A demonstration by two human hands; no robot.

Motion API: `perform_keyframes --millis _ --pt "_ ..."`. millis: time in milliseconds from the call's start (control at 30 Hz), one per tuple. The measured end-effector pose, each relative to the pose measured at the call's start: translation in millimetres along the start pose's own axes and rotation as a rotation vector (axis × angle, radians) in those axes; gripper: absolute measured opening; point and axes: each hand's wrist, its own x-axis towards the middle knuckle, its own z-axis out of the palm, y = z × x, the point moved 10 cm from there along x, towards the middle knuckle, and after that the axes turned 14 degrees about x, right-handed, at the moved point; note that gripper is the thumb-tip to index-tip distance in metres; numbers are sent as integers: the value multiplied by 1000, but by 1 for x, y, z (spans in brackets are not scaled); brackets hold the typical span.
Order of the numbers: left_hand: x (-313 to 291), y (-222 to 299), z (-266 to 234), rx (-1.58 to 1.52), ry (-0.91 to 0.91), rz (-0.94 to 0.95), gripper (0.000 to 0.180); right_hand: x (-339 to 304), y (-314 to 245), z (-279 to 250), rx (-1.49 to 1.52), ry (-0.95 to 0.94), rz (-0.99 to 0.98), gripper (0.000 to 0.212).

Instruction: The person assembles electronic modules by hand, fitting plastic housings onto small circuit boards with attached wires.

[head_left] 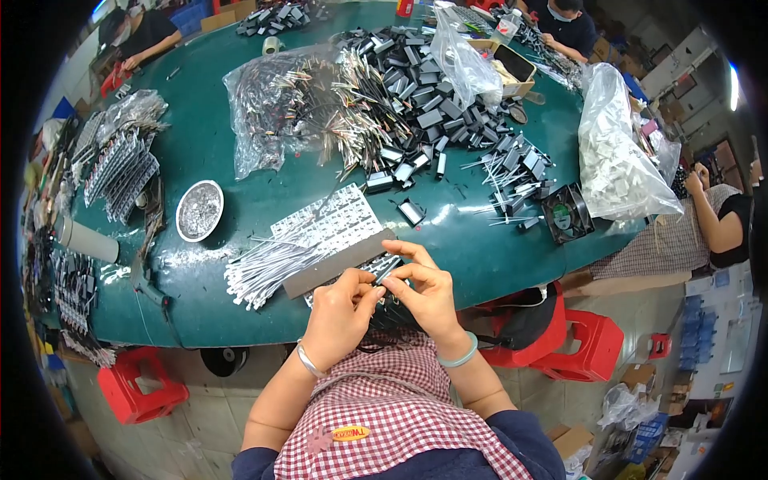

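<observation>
At the table's near edge, my left hand (pixel 342 302) and my right hand (pixel 422 290) meet with their fingertips together. Both pinch a small dark piece (pixel 386 270), mostly covered by fingers; its kind is hard to make out. Just beyond them, a dark grey bar (pixel 326 268) lies slantwise over white circuit board panels (pixel 332 218). A bundle of white wires (pixel 260 270) fans out to the left of the bar. A single black rectangular casing (pixel 411 211) sits on the table past my right hand.
Farther off are a heap of black casings (pixel 432 96), a bag of wires (pixel 280 104) and casings with white wires (pixel 516 176). A small fan (pixel 566 213) and a bag of white parts (pixel 620 152) stand right. Left are a white bowl (pixel 199 211) and a soldering-gun-like tool (pixel 148 284). Co-workers sit around.
</observation>
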Motion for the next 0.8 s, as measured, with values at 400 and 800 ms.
perform_keyframes --millis 400,800 --pt "1 -5 3 -25 -43 33 18 4 -48 -67 155 304 -288 5" --pt "-25 -75 -93 383 435 -80 20 56 -147 -170 -1077 408 -903 13"
